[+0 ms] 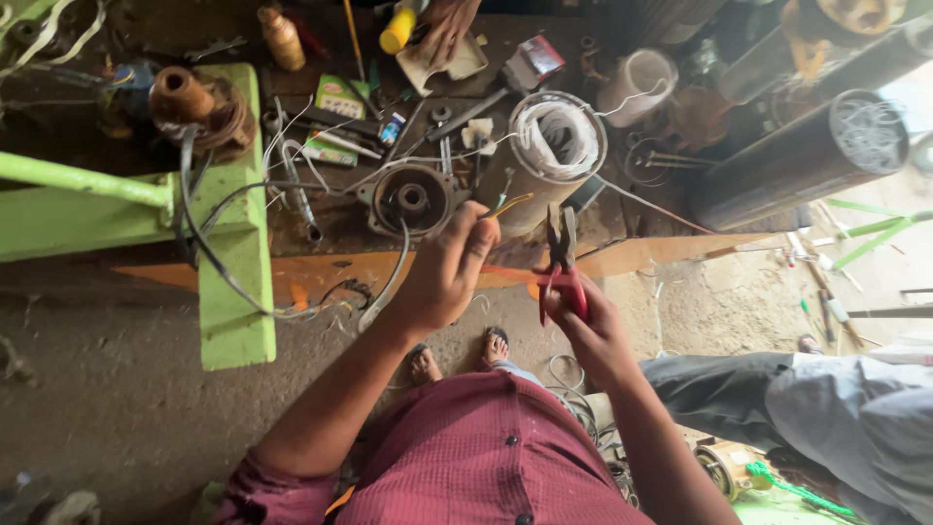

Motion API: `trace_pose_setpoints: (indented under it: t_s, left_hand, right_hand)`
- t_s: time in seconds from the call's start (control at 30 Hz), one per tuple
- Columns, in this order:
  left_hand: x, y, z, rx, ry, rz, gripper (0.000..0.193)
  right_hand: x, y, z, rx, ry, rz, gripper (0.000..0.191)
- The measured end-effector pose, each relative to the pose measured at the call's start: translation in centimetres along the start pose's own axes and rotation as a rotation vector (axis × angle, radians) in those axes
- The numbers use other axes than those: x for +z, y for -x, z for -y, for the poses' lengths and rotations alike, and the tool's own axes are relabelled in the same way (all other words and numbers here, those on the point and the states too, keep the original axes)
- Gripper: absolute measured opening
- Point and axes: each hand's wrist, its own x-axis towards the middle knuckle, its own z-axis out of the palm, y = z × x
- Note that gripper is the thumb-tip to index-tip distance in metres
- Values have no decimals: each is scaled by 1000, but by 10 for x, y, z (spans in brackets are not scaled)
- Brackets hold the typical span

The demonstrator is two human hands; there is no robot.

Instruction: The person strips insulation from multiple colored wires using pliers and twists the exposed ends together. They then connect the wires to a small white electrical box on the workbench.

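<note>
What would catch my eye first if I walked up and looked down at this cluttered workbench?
Probably the red-handled pliers in the right hand, held upright at the bench edge, beside the left hand pinching a thin yellow wire. Just beyond sit a round metal motor housing and a cylinder packed with white winding wire. A bright green metal frame stands out on the left.

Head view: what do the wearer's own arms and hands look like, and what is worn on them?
Both hands, the left hand and the right hand, are bare, with no gloves. No rings or watch are visible. The forearms are uncovered; maroon checked shirt sleeves are rolled up to about the elbows.
</note>
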Motion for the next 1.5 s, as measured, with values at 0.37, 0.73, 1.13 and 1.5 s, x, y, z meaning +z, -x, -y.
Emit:
trace_pose_setpoints:
  t_s: [0.37,0.73,1.13,1.5]
  left_hand:
    - [11,3,-4,-9,49,61,28]
    - [11,7,-3,-30,38,58,27]
    - [19,8,-2,-55,99,86,24]
    - [37,11,-8,-202,-1,20,23]
  right_hand:
    - [14,-30,34,-492,620,-117,24]
    - [17,-29,39,-407,642,-72,21]
    - [15,-23,10,-435,688,-252,19]
    - [-15,-44,-61,-322,605,-394,16]
